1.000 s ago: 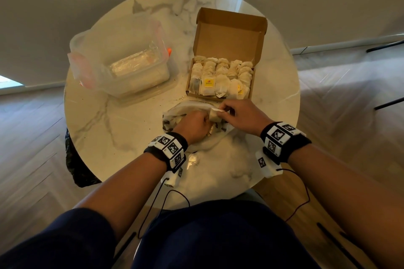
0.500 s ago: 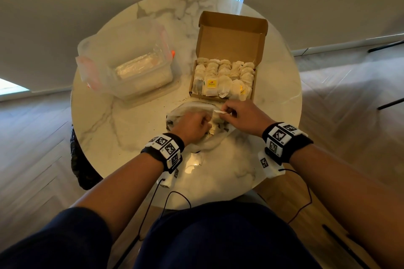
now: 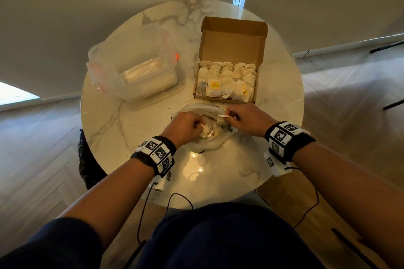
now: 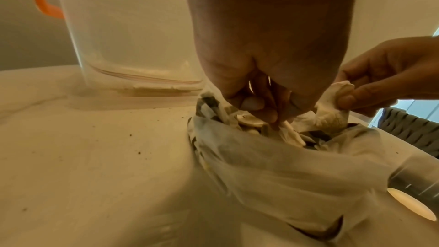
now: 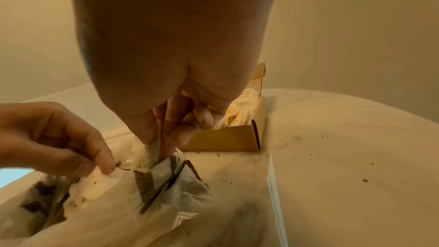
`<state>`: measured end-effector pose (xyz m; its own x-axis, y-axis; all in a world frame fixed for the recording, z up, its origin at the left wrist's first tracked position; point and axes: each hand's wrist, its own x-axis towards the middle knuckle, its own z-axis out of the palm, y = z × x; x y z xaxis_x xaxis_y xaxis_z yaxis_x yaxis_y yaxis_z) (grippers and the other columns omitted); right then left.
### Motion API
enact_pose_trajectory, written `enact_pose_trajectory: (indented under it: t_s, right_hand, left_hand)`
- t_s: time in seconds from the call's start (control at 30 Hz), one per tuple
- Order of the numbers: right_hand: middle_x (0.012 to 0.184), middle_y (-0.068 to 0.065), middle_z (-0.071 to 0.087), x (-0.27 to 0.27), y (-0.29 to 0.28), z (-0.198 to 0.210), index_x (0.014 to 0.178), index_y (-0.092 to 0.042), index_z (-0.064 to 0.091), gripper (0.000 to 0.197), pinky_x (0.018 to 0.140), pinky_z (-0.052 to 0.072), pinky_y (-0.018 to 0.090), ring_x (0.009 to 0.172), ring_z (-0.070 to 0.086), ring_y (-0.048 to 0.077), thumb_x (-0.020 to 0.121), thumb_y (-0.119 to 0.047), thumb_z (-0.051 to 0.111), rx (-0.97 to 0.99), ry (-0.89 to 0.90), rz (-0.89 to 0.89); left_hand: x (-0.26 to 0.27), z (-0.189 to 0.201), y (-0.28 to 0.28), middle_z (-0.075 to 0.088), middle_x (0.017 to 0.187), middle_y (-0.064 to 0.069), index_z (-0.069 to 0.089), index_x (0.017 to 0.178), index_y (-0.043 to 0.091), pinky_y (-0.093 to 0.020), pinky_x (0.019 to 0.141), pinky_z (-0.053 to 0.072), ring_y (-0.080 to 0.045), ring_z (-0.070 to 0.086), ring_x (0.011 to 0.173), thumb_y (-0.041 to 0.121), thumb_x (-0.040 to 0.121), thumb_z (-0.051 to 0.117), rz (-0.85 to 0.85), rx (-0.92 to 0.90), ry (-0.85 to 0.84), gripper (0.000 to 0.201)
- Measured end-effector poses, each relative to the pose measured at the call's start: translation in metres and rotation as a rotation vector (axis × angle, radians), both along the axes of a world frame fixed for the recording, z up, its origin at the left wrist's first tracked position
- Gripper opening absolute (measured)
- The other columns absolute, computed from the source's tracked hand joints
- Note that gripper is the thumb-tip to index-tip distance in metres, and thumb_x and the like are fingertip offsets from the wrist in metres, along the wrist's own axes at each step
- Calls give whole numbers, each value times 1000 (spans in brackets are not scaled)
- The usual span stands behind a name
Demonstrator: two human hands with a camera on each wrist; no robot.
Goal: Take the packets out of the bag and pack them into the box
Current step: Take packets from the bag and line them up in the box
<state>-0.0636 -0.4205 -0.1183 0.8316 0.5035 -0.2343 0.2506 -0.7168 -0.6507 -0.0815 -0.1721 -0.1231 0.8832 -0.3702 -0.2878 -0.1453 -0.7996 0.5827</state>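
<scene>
A translucent plastic bag (image 3: 215, 141) of tea packets lies open on the round marble table (image 3: 122, 120), just in front of the open cardboard box (image 3: 227, 76), which holds several rows of packets. My left hand (image 3: 197, 123) reaches into the bag mouth and pinches a packet (image 4: 288, 132) inside it. My right hand (image 3: 229, 116) pinches another white packet (image 3: 223, 118) at the bag's right edge; the same packet (image 4: 331, 112) shows lifted partly out of the bag (image 4: 297, 172). In the right wrist view the right fingers (image 5: 173, 129) grip the packet (image 5: 146, 152) beside the box corner (image 5: 225, 138).
A clear plastic container (image 3: 135, 65) with orange clips stands at the table's left rear. Dark crumbs dot the marble near the box. Cables hang from both wristbands over the near table edge. A wooden floor surrounds the table.
Both hands have stayed in the bag mouth. The right hand has drawn its packet slightly up and to the right, and the left fingers have dug a little deeper.
</scene>
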Motion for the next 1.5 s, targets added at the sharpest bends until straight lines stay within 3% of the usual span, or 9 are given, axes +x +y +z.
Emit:
enact_pose_trajectory:
  t_s: [0.13,0.4,0.67,0.8,0.93,1.07,1.27,1.4,1.5]
  right_hand:
    - [77,-10,62,-1,2,3,89,-23,61,11,62,41,24,67,54,2,99,-27,58,7,0,11]
    - [79,-6,65,-2,4,7,91,-20,64,12,64,46,28,69,57,8,98,-28,58,-1,-4,2]
    - [79,-8,64,-6,8,6,91,-21,63,8,64,44,26,71,58,6,97,-27,61,7,17,-10]
    - [80,-8,64,-7,9,5,89,-20,63,9,65,46,26,72,59,8,96,-26,62,0,11,-1]
    - [81,-8,64,-6,10,7,89,-20,63,9,64,43,24,72,58,6,96,-26,62,3,7,1]
    - [80,-7,64,-4,9,6,90,-21,63,10,65,47,29,71,58,9,96,-28,61,0,8,1]
    - [86,-7,66,6,16,12,96,-19,67,11,63,41,24,70,54,1,98,-28,61,27,-57,3]
    - [87,-7,64,11,26,15,95,-18,70,12,68,43,25,74,54,6,97,-27,62,39,-84,22]
    - [80,-9,62,13,30,17,92,-15,70,16,64,38,23,71,54,6,97,-29,63,51,-85,33]
  left_hand:
    - [-5,1,6,73,97,1,75,106,19,-29,82,50,-15,64,88,13,89,63,-55,11,-17,21]
    - [-3,2,13,64,111,-3,72,114,14,-23,88,40,-17,57,101,20,96,62,-158,31,-40,21]
    - [-7,-1,13,70,104,0,74,107,17,-20,80,40,-13,61,91,16,95,62,-261,95,22,18]
    - [-9,-3,14,71,104,-1,74,109,16,-25,86,47,-16,64,93,12,96,59,-264,82,35,21]
    - [-8,-4,16,71,106,-1,74,111,15,-20,84,43,-15,64,94,14,98,57,-251,62,14,21]
    - [-5,-1,17,69,105,-1,71,107,15,-22,83,42,-17,62,96,19,100,54,-214,22,-21,19]
    - [4,15,15,65,109,-4,67,113,14,-31,89,46,-17,57,100,17,100,53,-235,-62,-131,18]
    - [8,26,8,66,104,-2,65,112,15,-29,82,47,-16,58,92,19,100,54,-184,-107,-166,17]
    - [9,31,2,67,97,2,59,115,16,-24,75,46,-13,60,84,22,99,55,-81,-140,-133,18]
